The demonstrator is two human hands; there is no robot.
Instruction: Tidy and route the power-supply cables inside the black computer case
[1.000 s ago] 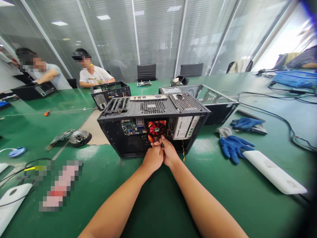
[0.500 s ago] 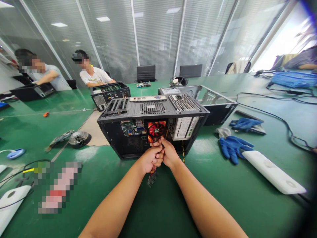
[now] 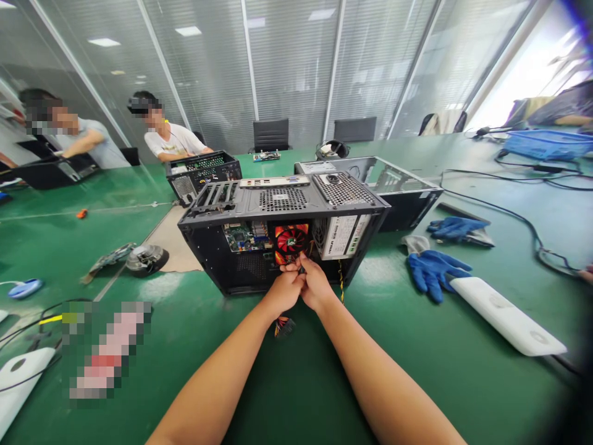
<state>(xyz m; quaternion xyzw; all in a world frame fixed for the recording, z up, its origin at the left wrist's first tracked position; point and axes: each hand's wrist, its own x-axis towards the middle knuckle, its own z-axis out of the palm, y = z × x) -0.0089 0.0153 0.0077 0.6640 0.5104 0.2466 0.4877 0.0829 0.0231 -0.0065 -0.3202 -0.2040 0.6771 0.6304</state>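
Note:
An open black computer case (image 3: 208,269) lies in front of me, its inside facing my side. My left hand (image 3: 283,292) is closed round a bundle of power supply cables; their dark connector (image 3: 284,327) hangs below it over the table. Pressed against it, my right hand (image 3: 315,285) pinches part of the same bundle, and its fingertips hide the exact grip. Just behind my fingers is a red and black cooling fan (image 3: 291,241). A motherboard (image 3: 245,237) shows to its left, a labelled power supply (image 3: 346,237) to its right. A yellow and black cable (image 3: 341,281) dangles beneath the power supply.
Another open case (image 3: 412,207) stands behind on the green table (image 3: 370,334). Blue gloves (image 3: 430,269) and a white power strip (image 3: 507,315) lie right. A round metal part (image 3: 147,259) sits left. Two people work at cases far left.
My left hand has shifted slightly up towards the case, and the hanging connector has risen and swung sideways. Both hands stay together by the fan. The view has moved a little.

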